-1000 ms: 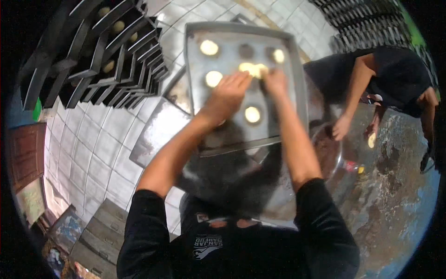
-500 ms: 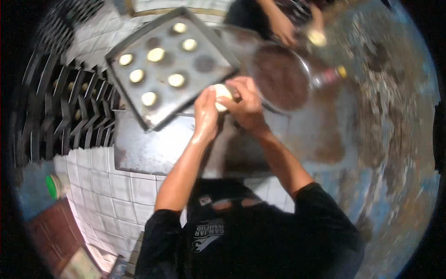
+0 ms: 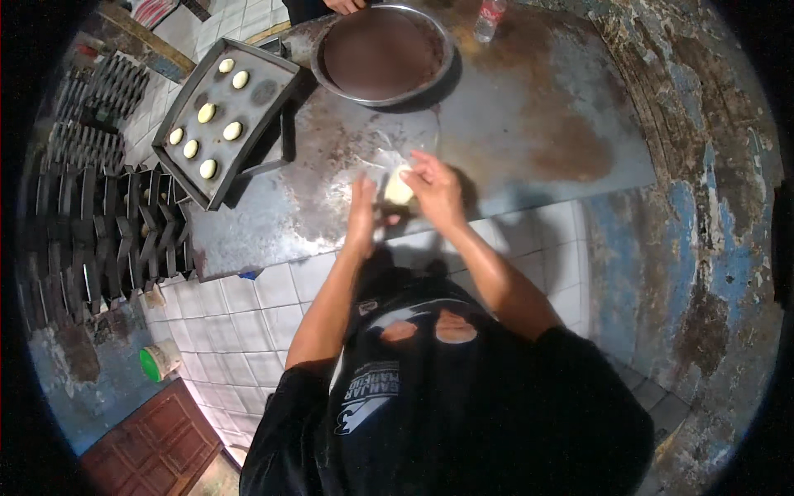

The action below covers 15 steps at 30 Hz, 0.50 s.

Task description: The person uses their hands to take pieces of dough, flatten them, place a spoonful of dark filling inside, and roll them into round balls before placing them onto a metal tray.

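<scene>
A pale piece of dough (image 3: 399,189) sits between my two hands over the worn metal table (image 3: 529,124). My left hand (image 3: 362,213) presses against its left side. My right hand (image 3: 435,188) curls over its right side and top. A dark baking tray (image 3: 266,87) lies at the table's left end with several small pale dough pieces (image 3: 207,113) set in its round hollows. A wide metal bowl (image 3: 329,77) holding a dark brown filling stands at the far edge.
Another person's hand (image 3: 343,5) reaches in above the bowl. A clear plastic bottle (image 3: 490,16) stands beside it. Stacked dark trays (image 3: 99,215) fill the rack at left. White tiled floor, a green-lidded container (image 3: 157,362) and a peeling blue wall (image 3: 703,207) surround the table.
Both hands left the baking tray and came to the table's near edge, closing on a piece of dough. The view swung so the tray now lies far left.
</scene>
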### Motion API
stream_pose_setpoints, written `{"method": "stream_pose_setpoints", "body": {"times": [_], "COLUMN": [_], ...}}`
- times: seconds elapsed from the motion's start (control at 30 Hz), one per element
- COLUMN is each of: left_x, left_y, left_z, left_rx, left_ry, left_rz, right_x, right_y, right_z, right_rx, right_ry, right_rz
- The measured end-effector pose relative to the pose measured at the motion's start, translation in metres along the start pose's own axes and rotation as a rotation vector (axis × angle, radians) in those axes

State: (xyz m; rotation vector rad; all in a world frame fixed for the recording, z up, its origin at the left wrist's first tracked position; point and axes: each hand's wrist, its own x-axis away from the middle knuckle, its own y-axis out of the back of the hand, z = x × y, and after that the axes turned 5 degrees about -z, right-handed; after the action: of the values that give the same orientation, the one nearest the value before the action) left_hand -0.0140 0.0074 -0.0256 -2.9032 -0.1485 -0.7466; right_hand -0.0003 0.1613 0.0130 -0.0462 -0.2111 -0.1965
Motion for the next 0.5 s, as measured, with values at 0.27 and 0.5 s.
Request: {"method": "stream_pose_setpoints", "body": {"times": [0.27,0.5], "left_x": [-0.024,-0.082], "left_y": [0.020,-0.026], "left_z": [0.030,-0.103], "left_rx": [0.066,-0.182], "left_ry": [0.181,-0.308], "left_rz": [0.347,0.201], "right_x": [-0.110,-0.185], "right_y": [0.019,0.053], "right_z": [-0.066,-0.093], "right_rx": [0.454,1.324], "right_ry": [0.119,-0.115], "right_rz": [-0.061,0.086]}}
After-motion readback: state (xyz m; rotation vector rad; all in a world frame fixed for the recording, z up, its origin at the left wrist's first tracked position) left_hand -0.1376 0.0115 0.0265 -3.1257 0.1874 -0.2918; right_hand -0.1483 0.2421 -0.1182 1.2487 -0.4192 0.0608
